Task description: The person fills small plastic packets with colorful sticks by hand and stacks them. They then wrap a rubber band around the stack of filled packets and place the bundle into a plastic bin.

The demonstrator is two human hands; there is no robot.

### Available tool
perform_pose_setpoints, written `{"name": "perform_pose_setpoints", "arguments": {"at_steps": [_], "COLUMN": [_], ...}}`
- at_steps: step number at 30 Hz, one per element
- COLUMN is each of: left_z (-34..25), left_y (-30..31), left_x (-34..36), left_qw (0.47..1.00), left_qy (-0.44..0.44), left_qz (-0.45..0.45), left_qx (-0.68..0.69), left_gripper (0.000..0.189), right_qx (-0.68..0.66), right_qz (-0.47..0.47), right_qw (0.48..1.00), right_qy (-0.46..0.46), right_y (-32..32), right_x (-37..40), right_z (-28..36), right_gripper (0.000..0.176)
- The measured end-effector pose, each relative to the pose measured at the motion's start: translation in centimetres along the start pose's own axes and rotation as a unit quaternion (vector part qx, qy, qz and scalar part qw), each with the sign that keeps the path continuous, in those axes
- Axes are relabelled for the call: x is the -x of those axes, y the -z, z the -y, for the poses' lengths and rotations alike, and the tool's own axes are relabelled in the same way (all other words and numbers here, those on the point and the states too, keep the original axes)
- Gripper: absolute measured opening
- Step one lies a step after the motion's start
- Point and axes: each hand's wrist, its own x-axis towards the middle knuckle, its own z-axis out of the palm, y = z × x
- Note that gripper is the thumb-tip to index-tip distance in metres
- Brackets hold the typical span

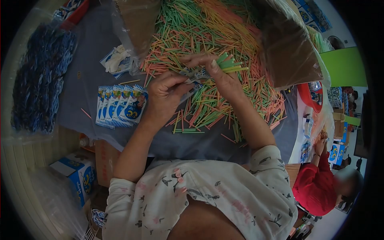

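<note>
My left hand [165, 94] is closed in a pinch on a small blue-and-white packet [196, 78], in front of the pile. My right hand [226, 80] grips a few green and yellow sticks [230, 63] between thumb and fingers, and its fingers also reach the packet's far end. Whether the sticks touch the packet's inside is hidden. Under and behind both hands spreads a large heap of thin green, pink, yellow and orange sticks [192, 40]. Left of my left hand, several printed packets [120, 105] lie overlapped in a row.
A crumpled white wrapper [119, 59] lies above the packet row. At far left is a plastic bag of dark blue packets [42, 80]. Cardboard flaps [290, 52] flank the heap. A red tray [313, 105] stands right. A co-worker in red [316, 188] works at the far right.
</note>
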Motion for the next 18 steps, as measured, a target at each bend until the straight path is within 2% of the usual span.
{"name": "perform_pose_setpoints", "arguments": {"at_steps": [1,3,4,6,7,9,10,12,13,15,16,18], "left_z": [0.4,0.6,0.5,0.4,0.3,0.1,-0.1,-0.2,0.0,0.1,0.0,-0.1], "left_y": [-0.1,-0.4,-0.6,-0.9,-1.0,-1.4,-1.6,-1.9,-2.1,-2.2,-2.0,-1.3], "left_x": [0.0,-0.3,-0.5,-0.9,-1.0,-1.3,-1.4,-1.4,-1.2,-0.5,0.2,1.4], "left_qw": [1.0,0.999,0.996,0.993,0.991,0.988,0.984,0.979,0.981,0.982,0.987,0.991], "left_qy": [0.002,-0.001,0.028,0.053,0.055,0.055,0.065,0.076,0.041,0.005,0.002,0.001], "left_qz": [-0.002,-0.004,0.004,0.011,0.002,-0.009,0.001,0.014,0.038,0.063,0.055,0.049], "left_qx": [0.025,0.05,0.079,0.109,0.126,0.143,0.166,0.191,0.183,0.177,0.152,0.126], "left_gripper": [0.014,0.015,0.016,0.016,0.017,0.017,0.019,0.02,0.021,0.021,0.022,0.022], "right_qx": [0.0,0.06,0.063,0.037,0.04,-0.052,-0.051,0.054,0.056,0.193,0.193,0.344], "right_qz": [-0.001,0.079,0.08,-0.001,0.001,-0.071,-0.07,-0.027,-0.029,0.118,0.118,0.187], "right_qw": [1.0,0.995,0.995,0.999,0.999,0.996,0.996,0.998,0.998,0.974,0.974,0.915], "right_qy": [0.0,-0.002,0.002,0.008,0.011,0.007,0.008,-0.007,-0.007,-0.012,-0.012,0.101], "right_y": [0.1,0.5,0.4,0.0,-0.2,-0.6,-0.7,-0.7,-0.6,-0.4,-0.4,-0.5], "right_x": [0.1,-0.1,-0.3,-0.6,-0.8,-1.1,-1.1,-0.7,-0.6,-0.4,-0.3,0.2], "right_z": [0.1,0.6,1.0,2.0,2.6,3.5,3.4,2.9,2.8,2.7,2.7,2.6], "right_gripper": [0.04,0.053,0.053,0.053,0.053,0.053,0.053,0.06,0.06,0.07,0.07,0.074]}}
